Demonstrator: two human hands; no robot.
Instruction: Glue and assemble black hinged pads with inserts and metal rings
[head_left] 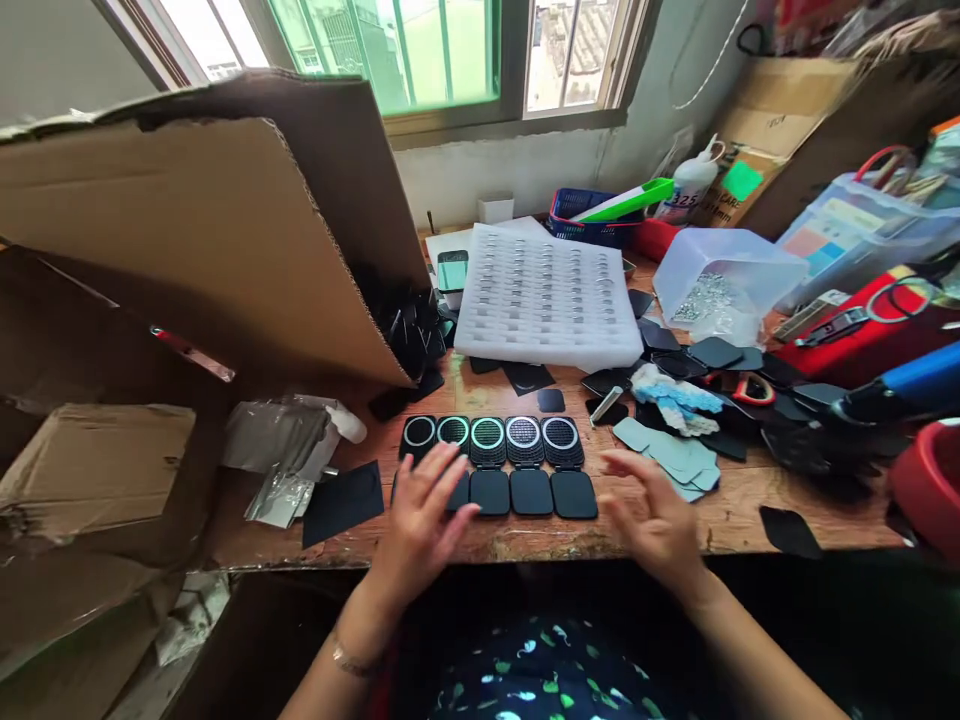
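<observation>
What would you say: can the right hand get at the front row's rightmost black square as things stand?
Probably yes: the right hand looks empty and is close beside the front row's rightmost black square, whose top lies uncovered.

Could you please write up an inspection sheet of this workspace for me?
Surface: wood-look tabletop, worn along its front edge.
Job's things: five ringed black squares in a row, plain black squares in front; the left end is partly hidden.
Clutter: white foam tray behind the row; grey-green pads and a blue-and-white cloth to the right; clear plastic bags to the left.
Hands: left hand over the row's left end, contact unclear; right hand beside its right end; both open, holding nothing visible.
Cables: pale cord by the wall.
Surroundings: window behind, large cardboard box at left.
</observation>
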